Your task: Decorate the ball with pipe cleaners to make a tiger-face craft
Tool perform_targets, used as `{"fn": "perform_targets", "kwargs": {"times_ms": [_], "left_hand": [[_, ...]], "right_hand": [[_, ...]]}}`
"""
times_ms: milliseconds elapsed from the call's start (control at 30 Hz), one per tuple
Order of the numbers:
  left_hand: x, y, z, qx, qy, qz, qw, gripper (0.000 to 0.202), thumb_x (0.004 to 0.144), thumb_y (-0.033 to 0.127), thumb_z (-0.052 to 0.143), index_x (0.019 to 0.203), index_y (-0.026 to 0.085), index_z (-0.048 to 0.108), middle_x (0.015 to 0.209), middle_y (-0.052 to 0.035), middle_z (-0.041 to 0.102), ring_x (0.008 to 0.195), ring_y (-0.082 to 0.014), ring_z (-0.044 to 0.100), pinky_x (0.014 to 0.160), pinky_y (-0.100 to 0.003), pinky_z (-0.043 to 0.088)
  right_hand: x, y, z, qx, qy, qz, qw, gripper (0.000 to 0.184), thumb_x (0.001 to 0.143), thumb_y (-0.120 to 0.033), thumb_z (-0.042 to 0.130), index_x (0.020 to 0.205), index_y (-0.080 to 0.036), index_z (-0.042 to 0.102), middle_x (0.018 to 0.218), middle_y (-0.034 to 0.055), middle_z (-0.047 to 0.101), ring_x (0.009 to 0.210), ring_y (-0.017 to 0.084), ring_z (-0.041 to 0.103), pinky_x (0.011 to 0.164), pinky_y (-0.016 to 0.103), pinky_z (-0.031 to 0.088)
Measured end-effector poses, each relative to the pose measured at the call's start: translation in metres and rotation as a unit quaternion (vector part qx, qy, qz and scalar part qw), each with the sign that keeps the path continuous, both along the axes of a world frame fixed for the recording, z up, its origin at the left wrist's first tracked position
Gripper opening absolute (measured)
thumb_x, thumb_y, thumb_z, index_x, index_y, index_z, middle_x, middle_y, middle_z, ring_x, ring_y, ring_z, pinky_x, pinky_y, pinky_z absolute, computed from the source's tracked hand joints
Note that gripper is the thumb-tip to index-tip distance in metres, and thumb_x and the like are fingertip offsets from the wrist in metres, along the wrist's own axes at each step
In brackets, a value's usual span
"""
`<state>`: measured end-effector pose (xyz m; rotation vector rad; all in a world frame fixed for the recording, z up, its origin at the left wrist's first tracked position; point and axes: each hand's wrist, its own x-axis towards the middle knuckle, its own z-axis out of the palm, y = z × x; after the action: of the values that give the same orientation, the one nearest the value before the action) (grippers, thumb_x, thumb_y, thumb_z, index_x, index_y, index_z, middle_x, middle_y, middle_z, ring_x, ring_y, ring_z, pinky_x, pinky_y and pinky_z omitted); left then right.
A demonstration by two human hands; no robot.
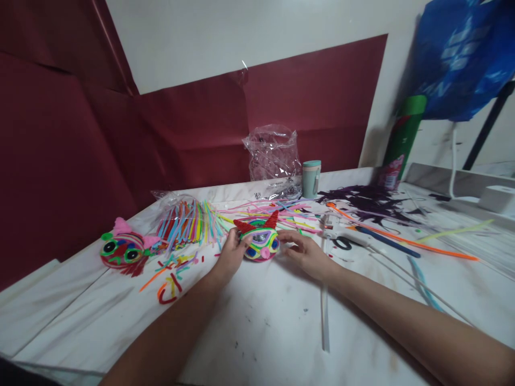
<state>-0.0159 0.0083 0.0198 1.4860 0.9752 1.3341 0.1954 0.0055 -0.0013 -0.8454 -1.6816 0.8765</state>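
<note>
A colourful animal face made of pipe cleaners (257,239) is held just above the table in front of me. It has red pointed ears, a pink nose, blue eye areas and looping green, yellow and white bands. My left hand (231,254) grips its left edge, thumb at the front. On the opposite side, my right hand (303,253) has bent fingers against the right edge; part of its grip is hard to make out. Another pipe-cleaner face (123,249), with pink ears and large black eyes, lies at the left.
Bundled pipe cleaners (187,225) lie behind cut scraps (173,273). Black-handled scissors (343,243), a white tool resembling a glue gun (330,226) and its cable lie right. Behind stand a green cup (311,179) and clear bag (276,155); dark purple strips (370,202) spread right.
</note>
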Motion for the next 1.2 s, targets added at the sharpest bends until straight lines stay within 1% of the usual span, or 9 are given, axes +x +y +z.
{"fn": "perform_targets", "kwargs": {"times_ms": [133, 367, 567, 667, 967, 1200], "left_hand": [[0.0008, 0.0001, -0.0006, 0.025, 0.007, 0.002, 1.0, 0.04, 0.076, 0.042, 0.067, 0.104, 0.02, 0.05, 0.122, -0.009, 0.06, 0.115, -0.0211, 0.055, 0.1, -0.035, 0.041], [0.0011, 0.0024, -0.0018, 0.025, 0.006, -0.003, 1.0, 0.042, 0.074, 0.041, 0.068, 0.106, 0.02, 0.049, 0.124, -0.0097, 0.059, 0.117, -0.0218, 0.054, 0.1, -0.035, 0.04], [0.0014, 0.0018, -0.0015, 0.021, -0.002, 0.001, 1.0, 0.041, 0.072, 0.034, 0.069, 0.106, 0.021, 0.049, 0.121, -0.0085, 0.061, 0.113, -0.0212, 0.056, 0.099, -0.035, 0.042], [0.0017, 0.0013, -0.0012, 0.02, 0.004, 0.007, 1.0, 0.041, 0.072, 0.032, 0.069, 0.106, 0.021, 0.049, 0.12, -0.0084, 0.061, 0.112, -0.0208, 0.056, 0.098, -0.035, 0.042], [0.0015, 0.0027, -0.0026, 0.03, 0.009, 0.006, 1.0, 0.04, 0.072, 0.033, 0.069, 0.104, 0.021, 0.049, 0.119, -0.0086, 0.061, 0.111, -0.0196, 0.057, 0.099, -0.034, 0.042], [0.0019, 0.0019, -0.0013, 0.028, 0.01, 0.006, 1.0, 0.041, 0.071, 0.034, 0.07, 0.103, 0.021, 0.049, 0.119, -0.0085, 0.061, 0.11, -0.02, 0.057, 0.101, -0.036, 0.04]], "right_hand": [[-0.0003, 0.0002, -0.0008, 0.005, 0.001, -0.005, 1.0, 0.026, 0.07, -0.022, 0.059, 0.095, -0.021, 0.067, 0.112, 0.0076, 0.065, 0.104, 0.023, 0.059, 0.086, 0.037, 0.051], [-0.0002, 0.0013, -0.0019, 0.004, 0.004, 0.006, 1.0, 0.027, 0.07, -0.024, 0.059, 0.096, -0.021, 0.066, 0.113, 0.0081, 0.064, 0.106, 0.023, 0.058, 0.085, 0.037, 0.052], [0.0004, 0.0022, -0.0033, 0.004, 0.007, 0.002, 1.0, 0.027, 0.069, -0.022, 0.059, 0.095, -0.021, 0.065, 0.113, 0.0077, 0.064, 0.107, 0.022, 0.058, 0.088, 0.037, 0.051], [0.0003, 0.0014, -0.0026, -0.002, 0.012, 0.008, 1.0, 0.027, 0.07, -0.022, 0.06, 0.096, -0.021, 0.065, 0.114, 0.0078, 0.063, 0.106, 0.022, 0.059, 0.086, 0.037, 0.052], [-0.0003, 0.0005, -0.0008, -0.014, 0.016, 0.017, 1.0, 0.028, 0.069, -0.02, 0.059, 0.097, -0.021, 0.064, 0.112, 0.0072, 0.064, 0.103, 0.022, 0.06, 0.083, 0.036, 0.053], [0.0004, 0.0019, -0.002, -0.007, 0.008, 0.011, 1.0, 0.032, 0.067, -0.017, 0.056, 0.097, -0.021, 0.064, 0.113, 0.0068, 0.064, 0.105, 0.021, 0.059, 0.087, 0.036, 0.051]]}}
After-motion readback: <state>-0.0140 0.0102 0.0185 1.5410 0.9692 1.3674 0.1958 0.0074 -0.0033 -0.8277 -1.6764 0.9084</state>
